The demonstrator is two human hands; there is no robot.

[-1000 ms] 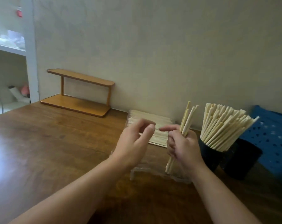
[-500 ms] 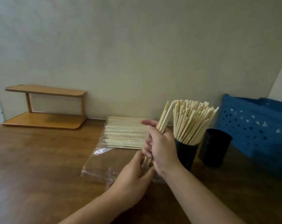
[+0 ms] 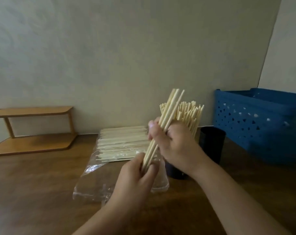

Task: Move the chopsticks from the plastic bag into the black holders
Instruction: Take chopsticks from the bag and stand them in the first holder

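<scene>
Both hands — left hand [image 3: 135, 177], right hand [image 3: 174, 143] — pinch the chopstick bundle [image 3: 167, 116] beside the full holder [image 3: 175, 172].

A small bundle of chopsticks [image 3: 167, 119] is held tilted between both hands: its middle is clasped by the right hand [image 3: 176, 146], its lower ends by the left hand [image 3: 137, 180]. Behind the right grip, a filled black holder [image 3: 175, 170] is partly hidden; another black holder [image 3: 211, 143] stands beside it. Under the left grip, a plastic bag [image 3: 99, 184] of chopsticks lies on the counter [image 3: 33, 192].
</scene>
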